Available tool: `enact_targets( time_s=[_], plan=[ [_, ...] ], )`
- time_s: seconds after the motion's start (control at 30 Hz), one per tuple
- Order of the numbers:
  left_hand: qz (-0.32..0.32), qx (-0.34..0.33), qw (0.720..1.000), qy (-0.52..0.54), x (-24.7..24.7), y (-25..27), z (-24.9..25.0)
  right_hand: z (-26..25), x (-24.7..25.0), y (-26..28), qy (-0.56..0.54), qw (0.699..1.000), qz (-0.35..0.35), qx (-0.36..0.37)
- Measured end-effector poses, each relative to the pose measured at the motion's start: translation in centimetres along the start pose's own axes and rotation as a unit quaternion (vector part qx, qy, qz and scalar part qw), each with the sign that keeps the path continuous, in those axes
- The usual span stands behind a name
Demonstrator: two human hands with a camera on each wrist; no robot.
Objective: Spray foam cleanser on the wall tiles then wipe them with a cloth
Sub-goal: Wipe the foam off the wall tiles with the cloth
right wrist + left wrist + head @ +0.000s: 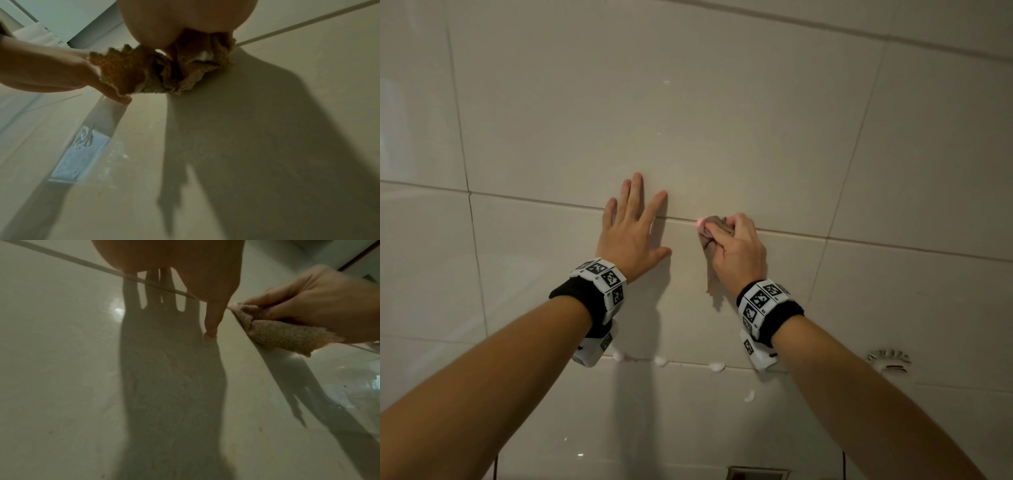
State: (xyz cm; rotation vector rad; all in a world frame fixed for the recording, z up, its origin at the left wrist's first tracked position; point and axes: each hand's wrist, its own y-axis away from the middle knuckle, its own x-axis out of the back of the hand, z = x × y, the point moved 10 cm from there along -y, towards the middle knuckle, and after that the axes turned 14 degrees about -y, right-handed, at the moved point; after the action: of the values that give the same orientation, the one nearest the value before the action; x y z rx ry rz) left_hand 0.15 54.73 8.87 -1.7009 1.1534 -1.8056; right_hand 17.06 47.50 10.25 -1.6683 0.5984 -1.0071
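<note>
Large beige wall tiles (688,102) fill the head view. My right hand (736,246) grips a bunched brown cloth (710,228) and presses it against a horizontal grout line (808,234). The cloth's loose end hangs below the fist. In the left wrist view the cloth (277,334) lies folded on the tile under my right hand (320,305). My left hand (630,226) lies flat on the wall just left of the cloth, fingers spread. In the right wrist view the cloth (185,69) carries a dab of white foam. No cleanser bottle is in view.
Small white foam blobs (661,360) sit along the lower grout line, one more foam blob (749,396) below it. A white wall fitting (889,360) is at the lower right. A dark opening (756,474) shows at the bottom edge.
</note>
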Motion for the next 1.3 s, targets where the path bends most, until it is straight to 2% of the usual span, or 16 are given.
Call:
enact_targets(
  time_s=[0.23,0.37,0.5,0.67,0.83,0.93,1.0,1.17,1.3],
  plan=[
    [-0.007,-0.007,1.0,0.002,-0.1,0.6,-2.2,-2.4,-3.1,-0.7,0.004,1.0,-0.012,0.014],
    [-0.02,-0.023,0.999,0.027,0.0,0.9,-2.5,-4.0,-4.6,-1.2,-0.047,0.999,-0.015,0.008],
    [-0.03,-0.031,0.995,0.095,0.3,1.6,-2.9,-2.5,-4.7,-0.8,-0.171,0.981,0.017,-0.085],
    [-0.021,-0.029,0.984,0.172,0.9,3.2,-2.7,-0.3,-3.1,-0.2,-0.274,0.941,0.059,-0.191],
    [-0.098,-0.013,0.971,0.216,1.0,3.4,-0.1,1.7,-2.3,1.5,-0.361,0.894,0.068,-0.256],
    [-0.145,-0.02,0.961,0.233,0.2,2.7,2.2,2.8,-1.4,2.6,-0.372,0.884,0.06,-0.276],
    [-0.15,-0.019,0.961,0.23,-0.2,2.2,3.4,4.0,-0.8,3.5,-0.373,0.877,0.052,-0.298],
    [-0.14,-0.019,0.965,0.219,-0.5,1.2,6.9,7.6,2.2,5.5,-0.324,0.883,0.037,-0.338],
    [-0.114,-0.046,0.976,0.177,-0.1,0.3,11.0,9.9,5.0,6.3,-0.254,0.915,-0.018,-0.314]
  ],
)
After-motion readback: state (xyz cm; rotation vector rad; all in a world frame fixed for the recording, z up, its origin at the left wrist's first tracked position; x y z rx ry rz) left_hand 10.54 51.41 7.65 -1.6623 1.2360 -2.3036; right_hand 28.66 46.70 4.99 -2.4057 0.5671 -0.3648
